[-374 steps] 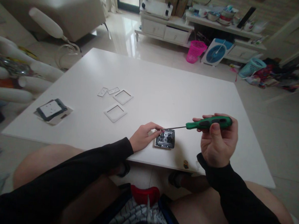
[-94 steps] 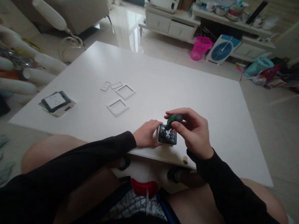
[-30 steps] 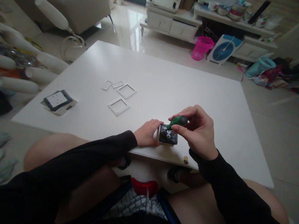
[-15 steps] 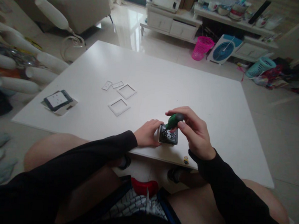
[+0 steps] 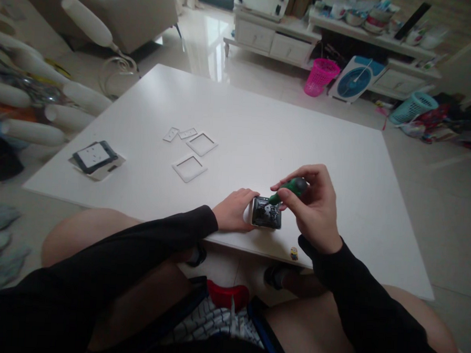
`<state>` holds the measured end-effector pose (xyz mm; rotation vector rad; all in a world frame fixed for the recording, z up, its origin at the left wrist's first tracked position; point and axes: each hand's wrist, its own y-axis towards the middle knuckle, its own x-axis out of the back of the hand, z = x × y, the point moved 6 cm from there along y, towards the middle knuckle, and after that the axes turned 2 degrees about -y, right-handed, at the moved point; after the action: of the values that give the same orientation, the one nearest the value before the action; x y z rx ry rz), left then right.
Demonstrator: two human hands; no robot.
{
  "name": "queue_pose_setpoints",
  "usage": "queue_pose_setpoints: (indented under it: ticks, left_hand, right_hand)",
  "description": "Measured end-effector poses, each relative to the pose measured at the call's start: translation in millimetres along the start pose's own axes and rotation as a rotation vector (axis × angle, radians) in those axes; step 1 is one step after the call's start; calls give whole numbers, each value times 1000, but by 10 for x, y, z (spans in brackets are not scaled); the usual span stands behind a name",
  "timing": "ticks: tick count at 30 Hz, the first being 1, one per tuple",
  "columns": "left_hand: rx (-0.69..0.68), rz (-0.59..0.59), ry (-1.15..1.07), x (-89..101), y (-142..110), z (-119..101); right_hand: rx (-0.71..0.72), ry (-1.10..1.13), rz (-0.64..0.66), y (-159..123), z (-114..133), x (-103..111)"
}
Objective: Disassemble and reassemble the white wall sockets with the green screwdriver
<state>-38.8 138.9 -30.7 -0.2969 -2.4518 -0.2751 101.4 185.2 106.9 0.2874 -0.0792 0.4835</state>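
Near the front edge of the white table [image 5: 242,124], my left hand [image 5: 237,210] grips the left side of a small square wall socket [image 5: 268,215], its dark inner face turned up. My right hand [image 5: 316,207] holds a screwdriver [image 5: 292,190] by its green handle with a black end. The screwdriver leans to the right, its shaft pointing down into the socket's face; the exact contact of the tip is too small to tell. Two white square frames [image 5: 189,168] and two small white cover plates [image 5: 187,134] lie to the left.
At the table's left corner, another socket [image 5: 93,157] rests on a white piece. A small yellow figure sticker [image 5: 293,253] sits at the front edge. Beyond the table stand a pink basket [image 5: 322,76], a blue-and-white fan [image 5: 353,80] and a white cabinet [image 5: 272,39].
My right hand has shifted slightly right, and the screwdriver's handle now leans further right. My left hand still holds the socket. The whole view has moved slightly.
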Motion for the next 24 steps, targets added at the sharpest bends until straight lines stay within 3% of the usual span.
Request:
queue_pose_setpoints:
  ticks: [7,17,24]
  left_hand:
    - [-29,-17,20,6,-26,-22]
    - [-9,1,25,1,-7,13]
    - [-23,-22,24,5,-22,-9]
  right_hand:
    - [40,38,220,-26,83,-93]
    - [38,10,19,-10,68,15]
    - [53,1,187,-11,122,-48]
